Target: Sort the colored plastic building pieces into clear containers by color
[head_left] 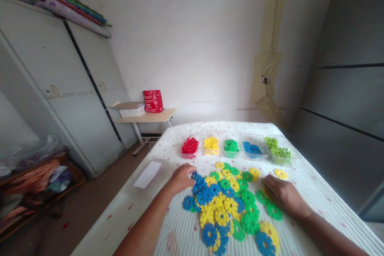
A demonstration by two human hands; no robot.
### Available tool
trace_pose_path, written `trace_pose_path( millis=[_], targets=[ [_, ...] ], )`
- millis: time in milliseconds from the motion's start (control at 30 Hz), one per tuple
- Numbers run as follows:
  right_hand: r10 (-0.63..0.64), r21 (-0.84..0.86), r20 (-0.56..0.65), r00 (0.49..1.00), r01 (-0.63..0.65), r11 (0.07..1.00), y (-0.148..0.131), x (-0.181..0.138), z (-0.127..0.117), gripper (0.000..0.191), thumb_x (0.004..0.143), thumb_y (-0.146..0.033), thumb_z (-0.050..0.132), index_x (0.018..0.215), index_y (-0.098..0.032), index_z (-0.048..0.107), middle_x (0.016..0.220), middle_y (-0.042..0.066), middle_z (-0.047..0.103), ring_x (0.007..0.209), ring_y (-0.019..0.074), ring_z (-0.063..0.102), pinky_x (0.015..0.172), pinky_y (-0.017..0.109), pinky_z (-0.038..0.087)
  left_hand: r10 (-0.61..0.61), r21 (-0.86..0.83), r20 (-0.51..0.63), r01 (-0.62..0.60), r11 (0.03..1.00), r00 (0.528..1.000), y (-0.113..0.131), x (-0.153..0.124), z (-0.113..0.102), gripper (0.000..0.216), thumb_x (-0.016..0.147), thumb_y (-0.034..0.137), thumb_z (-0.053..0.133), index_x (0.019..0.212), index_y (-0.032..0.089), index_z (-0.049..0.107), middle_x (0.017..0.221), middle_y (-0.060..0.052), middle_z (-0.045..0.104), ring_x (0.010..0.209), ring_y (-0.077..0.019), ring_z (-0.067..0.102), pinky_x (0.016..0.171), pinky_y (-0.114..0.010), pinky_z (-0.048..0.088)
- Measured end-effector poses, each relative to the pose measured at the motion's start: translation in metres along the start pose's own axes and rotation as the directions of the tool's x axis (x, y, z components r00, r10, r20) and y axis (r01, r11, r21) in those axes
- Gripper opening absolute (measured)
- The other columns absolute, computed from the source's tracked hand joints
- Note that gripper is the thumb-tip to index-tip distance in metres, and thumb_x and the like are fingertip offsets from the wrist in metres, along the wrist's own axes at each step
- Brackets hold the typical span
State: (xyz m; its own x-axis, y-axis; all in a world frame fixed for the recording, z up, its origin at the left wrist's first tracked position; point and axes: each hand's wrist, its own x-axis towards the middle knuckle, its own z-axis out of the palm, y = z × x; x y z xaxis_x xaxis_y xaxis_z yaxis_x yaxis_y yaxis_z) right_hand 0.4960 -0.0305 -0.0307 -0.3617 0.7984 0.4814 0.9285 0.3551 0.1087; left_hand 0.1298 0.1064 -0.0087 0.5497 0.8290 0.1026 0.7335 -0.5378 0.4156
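Observation:
My left hand [181, 178] is closed at the left edge of a loose pile, with a dark blue notched disc [193, 175] between thumb and fingers. Flat notched plastic discs lie spread over the table: blue ones [209, 234], yellow ones [222, 216] and green ones [250, 221], many overlapping. On the pile's right side my right hand [283, 195] is palm down with its fingers curled together. Some yellow shows by those fingertips, but what they hold is hidden. Green discs [274, 211] lie just below that hand.
Clear boxes stand in a row behind the pile, with red pieces [190, 145], yellow discs [211, 144], green discs [231, 145], blue discs [251, 147] and light green pieces [277, 147]. A clear lid [156, 188] with white paper [148, 175] lies at left.

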Motion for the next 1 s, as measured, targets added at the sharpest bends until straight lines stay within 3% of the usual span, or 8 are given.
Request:
trace_pose_path(
  millis=[100, 400, 600, 767, 867, 933, 1000],
  targets=[
    [-0.003, -0.006, -0.005, 1.000, 0.003, 1.000, 0.000, 0.000, 0.000, 0.030, 0.091, -0.020, 0.031, 0.081, -0.016, 0.059, 0.071, 0.006, 0.061, 0.059, 0.0151, 0.060, 0.053, 0.024, 0.042, 0.028, -0.015, 0.020, -0.027, 1.000, 0.999, 0.005, 0.003, 0.004, 0.045, 0.059, 0.011, 0.058, 0.102, 0.020, 0.064, 0.101, -0.002, 0.065, 0.094, -0.0174, 0.057, 0.085, -0.025, 0.042],
    [-0.001, 0.012, -0.026, 1.000, 0.001, 1.000, 0.000, 0.001, 0.001, 0.026, 0.090, -0.018, 0.034, 0.079, -0.017, 0.058, 0.069, 0.005, 0.059, 0.059, 0.0140, 0.059, 0.054, 0.023, 0.040, 0.025, -0.014, 0.059, -0.024, 1.000, 0.998, 0.009, 0.004, 0.006, 0.044, 0.057, 0.011, 0.058, 0.098, 0.022, 0.066, 0.094, -0.001, 0.067, 0.087, -0.0171, 0.058, 0.080, -0.024, 0.044],
    [0.020, 0.039, -0.036, 0.999, -0.018, 0.999, 0.000, 0.001, 0.001, 0.030, 0.089, -0.019, 0.031, 0.076, -0.017, 0.058, 0.067, 0.005, 0.059, 0.058, 0.0142, 0.058, 0.053, 0.023, 0.040, -0.040, -0.068, -0.042, 0.037, 0.997, 0.998, 0.023, -0.006, 0.003, 0.060, 0.062, 0.013, 0.058, 0.121, 0.022, 0.052, 0.101, -0.002, 0.065, 0.092, -0.0172, 0.059, 0.083, -0.025, 0.045],
    [0.171, 0.249, 0.020, 0.985, -0.171, 0.953, -0.014, 0.013, -0.015, 0.031, 0.089, -0.022, 0.030, 0.082, -0.018, 0.059, 0.074, 0.007, 0.061, 0.065, 0.0156, 0.059, 0.058, 0.025, 0.043, -0.010, -0.183, -0.166, -0.021, 0.983, 0.986, 0.064, -0.026, 0.014, 0.069, 0.064, 0.011, 0.057, 0.129, 0.030, 0.041, 0.109, 0.001, 0.064, 0.097, -0.0172, 0.059, 0.089, -0.027, 0.045],
    [0.308, 0.549, 0.125, 0.943, -0.324, 0.771, -0.038, 0.029, -0.026, 0.025, 0.088, -0.031, 0.037, 0.085, -0.019, 0.058, 0.076, 0.004, 0.062, 0.066, 0.0151, 0.057, 0.061, 0.026, 0.044, 0.057, -0.180, -0.218, -0.098, 0.979, 0.974, 0.091, -0.036, 0.030, 0.071, 0.067, 0.009, 0.055, 0.132, 0.031, 0.037, 0.117, -0.001, 0.061, 0.104, -0.0187, 0.057, 0.093, -0.031, 0.045],
    [0.347, 0.740, 0.267, 0.899, -0.422, 0.525, -0.058, 0.040, -0.030, 0.025, 0.084, -0.040, 0.044, 0.083, -0.019, 0.058, 0.068, 0.000, 0.058, 0.058, 0.0127, 0.053, 0.054, 0.024, 0.043, 0.128, -0.141, -0.265, -0.169, 0.975, 0.956, 0.104, -0.039, 0.040, 0.073, 0.069, 0.007, 0.053, 0.135, 0.031, 0.032, 0.121, -0.002, 0.058, 0.108, -0.0192, 0.055, 0.095, -0.034, 0.044],
    [0.300, 0.827, 0.399, 0.866, -0.481, 0.291, -0.075, 0.050, -0.029, 0.027, 0.079, -0.045, 0.052, 0.080, -0.018, 0.057, 0.060, -0.004, 0.052, 0.049, 0.0096, 0.047, 0.046, 0.022, 0.040, 0.187, -0.083, -0.309, -0.222, 0.971, 0.933, 0.112, -0.042, 0.048, 0.077, 0.070, 0.006, 0.052, 0.138, 0.031, 0.027, 0.122, -0.003, 0.057, 0.109, -0.0196, 0.054, 0.095, -0.035, 0.045]
  ],
)
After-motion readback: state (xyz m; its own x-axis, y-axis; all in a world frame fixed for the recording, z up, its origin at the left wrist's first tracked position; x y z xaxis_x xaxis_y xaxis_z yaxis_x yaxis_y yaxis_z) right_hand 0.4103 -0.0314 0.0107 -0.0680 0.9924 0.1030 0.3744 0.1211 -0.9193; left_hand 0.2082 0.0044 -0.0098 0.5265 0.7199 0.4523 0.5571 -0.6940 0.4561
